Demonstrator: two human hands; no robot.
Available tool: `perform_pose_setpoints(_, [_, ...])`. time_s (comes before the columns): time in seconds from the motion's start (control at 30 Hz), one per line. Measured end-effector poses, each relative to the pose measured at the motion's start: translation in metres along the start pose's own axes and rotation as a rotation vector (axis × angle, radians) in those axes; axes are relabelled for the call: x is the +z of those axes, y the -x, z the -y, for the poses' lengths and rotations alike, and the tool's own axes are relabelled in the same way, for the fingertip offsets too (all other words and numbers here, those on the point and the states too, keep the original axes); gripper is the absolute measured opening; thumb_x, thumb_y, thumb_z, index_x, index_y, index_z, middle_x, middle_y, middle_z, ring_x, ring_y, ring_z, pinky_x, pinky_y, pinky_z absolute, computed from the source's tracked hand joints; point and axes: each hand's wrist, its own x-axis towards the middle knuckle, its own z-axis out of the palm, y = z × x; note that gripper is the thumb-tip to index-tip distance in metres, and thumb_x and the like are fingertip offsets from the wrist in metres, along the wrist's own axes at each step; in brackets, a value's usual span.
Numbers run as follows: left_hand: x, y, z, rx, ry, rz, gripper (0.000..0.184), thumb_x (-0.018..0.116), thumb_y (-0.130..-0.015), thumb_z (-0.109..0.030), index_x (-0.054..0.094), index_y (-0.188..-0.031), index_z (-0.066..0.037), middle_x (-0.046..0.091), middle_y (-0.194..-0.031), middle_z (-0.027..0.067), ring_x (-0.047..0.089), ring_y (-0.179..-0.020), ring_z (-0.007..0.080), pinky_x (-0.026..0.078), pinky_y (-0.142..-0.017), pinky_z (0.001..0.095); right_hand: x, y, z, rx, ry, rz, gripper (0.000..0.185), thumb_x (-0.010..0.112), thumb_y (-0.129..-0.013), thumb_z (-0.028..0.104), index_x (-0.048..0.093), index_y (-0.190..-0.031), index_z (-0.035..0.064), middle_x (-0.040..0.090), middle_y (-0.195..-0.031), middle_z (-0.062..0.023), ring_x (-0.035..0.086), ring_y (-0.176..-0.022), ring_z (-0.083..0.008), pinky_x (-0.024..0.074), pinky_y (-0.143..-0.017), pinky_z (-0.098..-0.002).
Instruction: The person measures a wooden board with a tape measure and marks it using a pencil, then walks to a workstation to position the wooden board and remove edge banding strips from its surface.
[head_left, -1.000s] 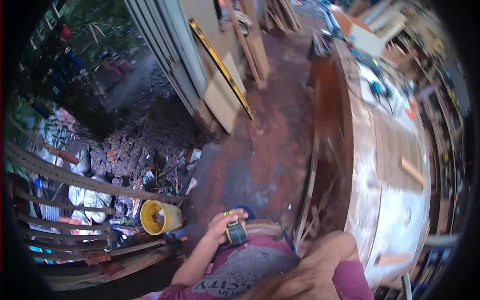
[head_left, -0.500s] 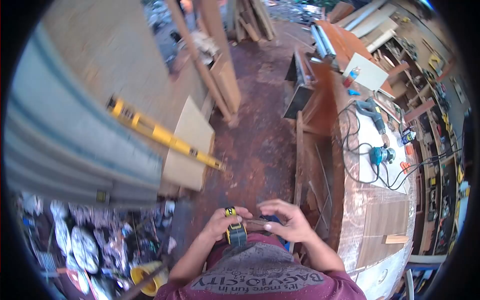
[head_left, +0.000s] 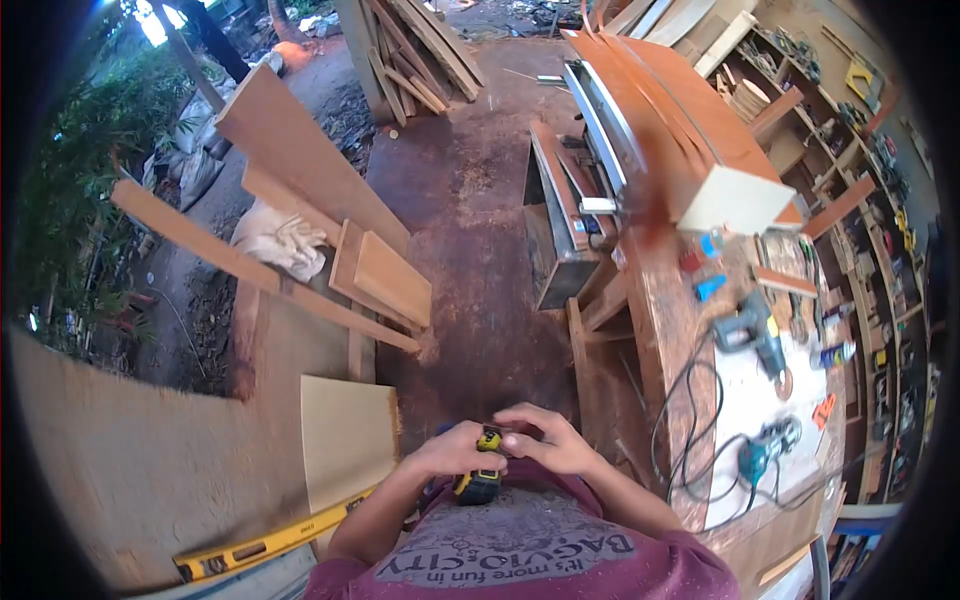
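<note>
At my waist, my left hand (head_left: 458,450) is closed around a yellow and black tape measure (head_left: 478,488), whose body rests against the front of the maroon shirt (head_left: 510,540). The top of the tape measure shows between my two hands. Beside it is my right hand (head_left: 550,440), fingers curved and thumb apart from them, with the thumb tip close to the tape measure. Whether that thumb touches it I cannot tell. The waistband behind the hands is mostly hidden.
To the right, a workbench (head_left: 655,335) bears a corded teal power tool (head_left: 768,450), a grey-yellow power tool (head_left: 752,335) and a bottle (head_left: 700,252). Boards (head_left: 320,170) lean at left, above a yellow spirit level (head_left: 270,540). Shelves (head_left: 850,260) line the far right.
The view has swung, so the spirit level now sits lower left and outdoor greenery shows. My hands have drawn closer together; the brown strip by my right hand is no longer visible.
</note>
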Motion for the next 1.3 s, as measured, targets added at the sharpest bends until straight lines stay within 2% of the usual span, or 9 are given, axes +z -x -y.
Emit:
perform_pose_setpoints(0.1, [-0.075,-0.031,-0.042,-0.093,-0.090,-0.088,0.036,0.073,-0.079,-0.021,0.067,-0.108,0.000,0.068,-0.093,0.0052,0.062,-0.086,0.0115,0.051,-0.076,0.0304,-0.034,-0.115,0.030,-0.188,0.243,0.170,0.027,0.068,-0.090,0.011,0.066,-0.115,0.0012,0.066,-0.108,-0.0127,0.065,-0.098,-0.0239,0.0507,-0.086,-0.0351])
perform_pose_setpoints(0.27, [-0.242,-0.139,-0.050,0.140,0.263,-0.273,0.036,0.072,-0.079,-0.015,0.064,-0.110,0.000,0.066,-0.097,0.0023,0.060,-0.089,0.0102,0.050,-0.076,0.0288,-0.104,-0.335,0.023,-0.329,0.514,0.240,0.021,0.073,-0.085,0.011,0.069,-0.103,0.0024,0.069,-0.098,-0.0126,0.065,-0.098,-0.0297,0.0510,-0.085,-0.0397])
perform_pose_setpoints(0.47, [-0.452,-0.237,-0.172,0.035,0.125,-0.106,0.024,0.072,-0.082,-0.016,0.071,-0.099,0.001,0.069,-0.091,0.0023,0.062,-0.087,0.0103,0.050,-0.078,0.0273,-0.191,-0.530,0.062,-0.313,0.508,-0.063,0.017,0.077,-0.081,0.006,0.069,-0.095,0.0023,0.068,-0.090,-0.0125,0.067,-0.082,-0.0284,0.0541,-0.071,-0.0366])
perform_pose_setpoints(0.63, [-0.573,-0.326,-0.219,-0.065,0.133,0.073,0.044,0.065,-0.093,-0.016,0.052,-0.128,0.006,0.071,-0.104,0.0138,0.067,-0.097,0.0176,0.052,-0.087,0.0297,-0.295,-0.631,0.086,-0.224,0.392,-0.542,0.015,0.074,-0.083,0.005,0.068,-0.097,0.0015,0.068,-0.089,-0.0095,0.067,-0.078,-0.0198,0.0536,-0.069,-0.0312])
perform_pose_setpoints(0.73, [-0.649,-0.370,-0.258,-0.141,0.302,0.199,0.037,0.060,-0.095,-0.013,0.053,-0.127,0.005,0.071,-0.108,0.0151,0.066,-0.097,0.0171,0.052,-0.087,0.0297,-0.362,-0.679,0.085,-0.092,0.158,-0.893,0.011,0.072,-0.087,0.004,0.070,-0.097,0.0001,0.070,-0.093,-0.0063,0.066,-0.082,-0.0139,0.0534,-0.073,-0.0285])
perform_pose_setpoints(0.87, [-0.746,-0.463,-0.285,-0.112,0.106,0.255,0.037,0.060,-0.097,-0.015,0.057,-0.129,0.004,0.070,-0.103,0.0085,0.065,-0.093,0.0132,0.051,-0.085,0.0279,-0.453,-0.771,0.070,-0.183,-0.007,-1.048,0.014,0.074,-0.086,0.006,0.071,-0.098,0.0004,0.070,-0.093,-0.0062,0.064,-0.088,-0.0107,0.0502,-0.079,-0.0257])
perform_pose_setpoints(1.0, [-0.857,-0.542,-0.339,-0.157,0.282,0.181,0.035,0.061,-0.095,-0.015,0.059,-0.124,0.005,0.070,-0.101,0.0093,0.065,-0.093,0.0134,0.051,-0.084,0.0263,-0.526,-0.909,0.087,-0.301,-0.129,-0.968,0.019,0.070,-0.089,0.002,0.066,-0.108,-0.0001,0.068,-0.099,-0.0053,0.061,-0.084,-0.0079,0.0502,-0.075,-0.0230])
perform_pose_setpoints(1.17, [-0.968,-0.587,-0.391,-0.043,0.545,-0.154,0.031,0.052,-0.095,-0.019,0.055,-0.115,0.005,0.066,-0.089,0.0205,0.068,-0.076,0.0319,0.058,-0.069,0.0426,-0.586,-1.075,0.135,-0.323,0.039,-0.695,0.041,0.075,-0.088,0.019,0.060,-0.121,0.0007,0.069,-0.099,-0.0067,0.061,-0.078,-0.0082,0.0510,-0.068,-0.0262])
perform_pose_setpoints(1.3, [-1.056,-0.644,-0.373,0.116,0.970,-0.278,0.035,0.050,-0.095,-0.030,0.054,-0.114,-0.002,0.064,-0.089,0.0181,0.066,-0.074,0.0345,0.056,-0.068,0.0501,-0.644,-1.173,0.137,-0.379,0.170,-0.550,0.039,0.072,-0.090,0.021,0.060,-0.121,0.0007,0.068,-0.097,-0.0099,0.063,-0.069,-0.0136,0.0523,-0.064,-0.0295])
